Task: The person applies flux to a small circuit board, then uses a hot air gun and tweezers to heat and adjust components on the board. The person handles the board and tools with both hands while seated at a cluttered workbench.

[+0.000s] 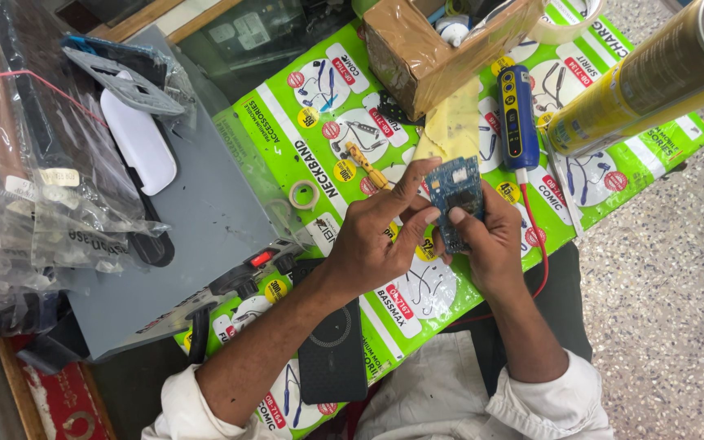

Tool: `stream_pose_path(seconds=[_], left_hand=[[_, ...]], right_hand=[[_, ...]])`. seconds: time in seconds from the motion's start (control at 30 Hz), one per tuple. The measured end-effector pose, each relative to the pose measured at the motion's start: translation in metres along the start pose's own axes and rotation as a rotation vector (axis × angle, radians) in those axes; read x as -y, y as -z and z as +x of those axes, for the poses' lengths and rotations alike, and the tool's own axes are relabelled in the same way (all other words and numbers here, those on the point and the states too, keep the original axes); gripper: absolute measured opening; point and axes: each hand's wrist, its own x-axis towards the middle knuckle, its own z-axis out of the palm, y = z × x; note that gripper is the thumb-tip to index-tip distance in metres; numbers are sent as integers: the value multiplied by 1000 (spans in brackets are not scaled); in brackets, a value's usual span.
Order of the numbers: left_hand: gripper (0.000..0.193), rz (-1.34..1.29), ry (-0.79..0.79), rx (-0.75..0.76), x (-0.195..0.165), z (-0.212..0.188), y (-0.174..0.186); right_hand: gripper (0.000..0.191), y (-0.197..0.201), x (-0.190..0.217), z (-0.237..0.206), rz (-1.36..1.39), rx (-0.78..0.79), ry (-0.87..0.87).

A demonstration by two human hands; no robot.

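Note:
Both my hands hold a small blue circuit board (454, 192) above a green printed table cover (287, 130). My left hand (376, 236) pinches the board's left edge with thumb and fingers. My right hand (486, 240) grips the board's right side and lower end, one finger resting on its face. The board stands roughly upright, its lower part hidden by my fingers.
A blue and yellow soldering iron (518, 118) with a red cord lies by the board. A taped cardboard box (433, 49), a yellow spray can (653, 77), a tape roll (304, 194), a black flat device (333, 354), a grey machine (197, 228) and bagged parts (34, 163) surround the hands.

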Motion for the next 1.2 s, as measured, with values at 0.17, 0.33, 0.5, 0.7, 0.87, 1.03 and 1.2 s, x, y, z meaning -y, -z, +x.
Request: stream_pose_path(seconds=[0.17,0.33,0.5,0.7,0.87,1.03,1.2], left_hand=[[63,66,-6,-12,0,1,-3],[62,29,32,-26,1,3,-4],[60,93,23,-56,-9,11,-2],[63,271,-39,-195,-27,21,1],[60,274,82,-264,-29,22,-5],[47,22,223,-305,-22,23,-9],[42,-17,282,-357,-22,19,-13]], right_hand=[[35,2,5,-2,-136,52,45],[44,0,10,-2,-173,85,40],[44,1,15,-1,-147,98,22],[48,-4,23,0,-582,137,305],[55,-11,31,-5,-695,122,125],[65,-12,38,-3,-729,148,106],[58,-14,44,-7,-700,191,151]])
